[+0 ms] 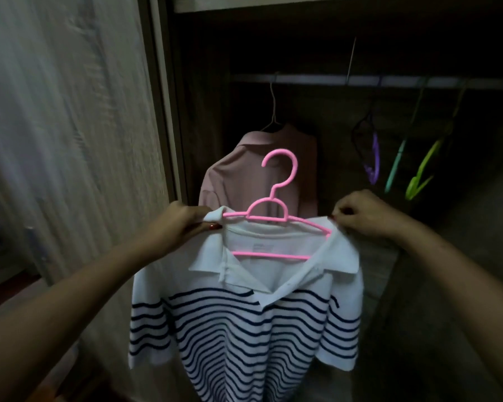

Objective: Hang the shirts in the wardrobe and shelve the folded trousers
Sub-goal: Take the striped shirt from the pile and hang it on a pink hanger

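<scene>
A white polo shirt with navy stripes (244, 329) hangs on a pink plastic hanger (276, 210) in front of the open wardrobe. My left hand (180, 224) pinches the shirt's left shoulder at the collar. My right hand (363, 213) pinches its right shoulder over the hanger's end. The hanger's hook stands upright, below the rail (360, 81). Behind it a pink shirt (238, 172) hangs on a thin wire hanger from that rail. No trousers are in view.
Several bare hangers, purple (373, 158), teal (395, 166) and lime green (421, 172), hang at the rail's right end. The pale sliding wardrobe door (70, 140) stands at the left. A shelf edge (244, 2) runs across the top.
</scene>
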Demonstrator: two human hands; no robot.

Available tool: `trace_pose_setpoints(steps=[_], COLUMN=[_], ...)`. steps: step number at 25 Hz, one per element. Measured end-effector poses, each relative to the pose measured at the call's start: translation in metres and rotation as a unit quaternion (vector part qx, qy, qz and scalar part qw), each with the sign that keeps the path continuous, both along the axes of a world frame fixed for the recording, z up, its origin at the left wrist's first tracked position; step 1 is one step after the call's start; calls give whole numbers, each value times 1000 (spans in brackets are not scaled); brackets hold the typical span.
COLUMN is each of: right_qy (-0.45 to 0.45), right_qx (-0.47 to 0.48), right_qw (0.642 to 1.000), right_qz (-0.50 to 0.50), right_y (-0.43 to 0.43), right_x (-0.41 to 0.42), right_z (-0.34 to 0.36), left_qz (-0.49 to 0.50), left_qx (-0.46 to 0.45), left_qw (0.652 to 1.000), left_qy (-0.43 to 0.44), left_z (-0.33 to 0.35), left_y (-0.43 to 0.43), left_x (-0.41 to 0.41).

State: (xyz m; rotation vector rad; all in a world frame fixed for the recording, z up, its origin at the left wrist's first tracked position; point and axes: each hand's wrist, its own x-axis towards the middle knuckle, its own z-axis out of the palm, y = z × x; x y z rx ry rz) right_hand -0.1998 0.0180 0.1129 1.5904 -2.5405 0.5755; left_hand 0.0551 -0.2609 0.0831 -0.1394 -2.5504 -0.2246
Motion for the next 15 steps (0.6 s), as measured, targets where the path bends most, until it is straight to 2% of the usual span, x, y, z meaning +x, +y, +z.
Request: trace_pose_setpoints(steps=[3, 6, 9, 12, 15], right_qy=[1, -25, 38, -37, -75], right_qx=[-177, -228, -169, -69, -99], right_qw=[984, 971, 981, 989, 983], right_qz=[14, 66, 83, 126, 134], right_y=[2, -3, -12, -15, -17], right_x=[16, 28, 18, 16, 22], right_z=[11, 17, 14, 9, 6], left_qz=[38, 45, 24, 14, 19], left_qx=[-36, 8, 19, 40, 69], left_qw=[998, 996, 995, 995, 994], left_qy=[17, 70, 92, 94, 77], left_z=[-2, 5, 10, 16, 25], left_y=[-5, -11, -16, -17, -14], left_x=[5, 9, 9, 11, 11])
